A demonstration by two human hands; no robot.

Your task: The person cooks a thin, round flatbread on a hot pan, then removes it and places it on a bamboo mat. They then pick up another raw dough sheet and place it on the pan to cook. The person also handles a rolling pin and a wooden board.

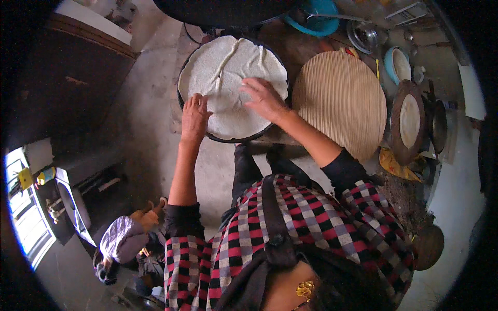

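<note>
A large, thin, pale flatbread [237, 112] covers most of a round black griddle [255, 137]. Raised folds run across its far half, and its rim is slightly wavy. My left hand [195, 119] is over the near left edge of the bread, fingers close together and pointing away from me. Whether those fingers pinch the edge or only rest on it cannot be made out. Above the right part of the bread, my right hand [266, 100] is slightly blurred, its fingers apart and nothing visible in them.
Right of the griddle lies a round mat of thin stalks [338, 101]. Beyond it are a blue basin [330, 29] with a long-handled utensil and a metal bowl [363, 37]. A dark pan [221, 13] overhangs the far side. Another person [124, 241] crouches at lower left.
</note>
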